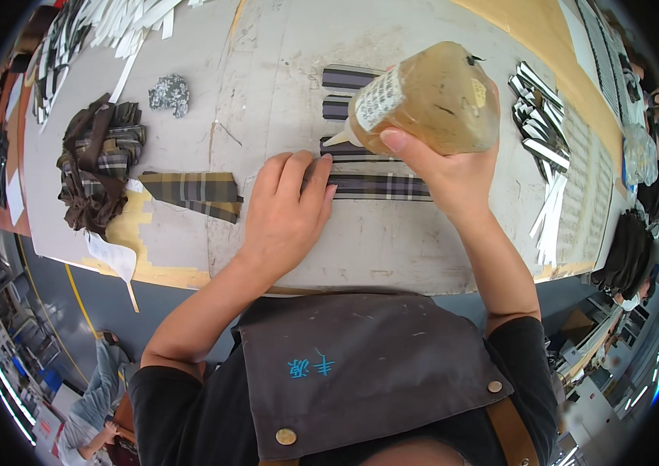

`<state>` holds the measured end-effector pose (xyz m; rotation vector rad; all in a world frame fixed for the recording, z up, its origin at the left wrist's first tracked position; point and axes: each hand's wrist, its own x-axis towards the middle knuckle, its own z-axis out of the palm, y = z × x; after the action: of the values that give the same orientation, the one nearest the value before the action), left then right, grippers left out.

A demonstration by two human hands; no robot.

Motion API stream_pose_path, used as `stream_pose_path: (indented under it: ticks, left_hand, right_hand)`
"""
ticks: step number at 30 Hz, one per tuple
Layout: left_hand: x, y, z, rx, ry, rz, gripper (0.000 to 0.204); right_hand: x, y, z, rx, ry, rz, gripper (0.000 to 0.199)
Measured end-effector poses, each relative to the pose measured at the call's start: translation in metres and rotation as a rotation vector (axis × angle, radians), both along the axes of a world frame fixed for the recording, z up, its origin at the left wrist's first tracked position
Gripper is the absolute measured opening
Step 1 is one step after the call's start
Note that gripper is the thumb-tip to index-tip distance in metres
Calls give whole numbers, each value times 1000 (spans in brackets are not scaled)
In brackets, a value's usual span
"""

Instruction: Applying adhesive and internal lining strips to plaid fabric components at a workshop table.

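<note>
Right hand (454, 167) wraps tight around glue bottle (423, 97), tipped sideways, nozzle pointing left over plaid strip (380, 186). Left hand (287, 213) lies flat, fingers spread a little, pressing strip's left end, holding nothing. Plaid tie piece (194, 194) just left. Pile of plaid cloth (100, 167) farther left on grey table (391, 248).

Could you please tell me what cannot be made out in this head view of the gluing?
- Nozzle tip of the glue bottle: too small to tell whether it touches the plaid strip.
- Strip's left end: under the left hand.
- Bottle's far side: behind the right hand.
</note>
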<state>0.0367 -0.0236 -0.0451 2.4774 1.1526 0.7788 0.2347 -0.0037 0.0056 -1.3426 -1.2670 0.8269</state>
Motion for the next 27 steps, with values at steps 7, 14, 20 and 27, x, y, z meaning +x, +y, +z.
stream_pose_path:
  ticks: [7, 14, 20, 27]
  left_hand:
    - [0, 0, -1, -8, 1, 7, 36]
    - [1, 0, -1, 4, 21, 7, 35]
    - [1, 0, 0, 22, 52, 11, 34]
    - [-1, 1, 0, 39, 77, 2, 34]
  right_hand:
    - [10, 0, 3, 30, -111, 2, 82]
    - [47, -17, 4, 34, -138, -121, 81]
    - [79, -33, 11, -50, -187, -226, 78]
    - [93, -42, 12, -63, -207, -273, 78]
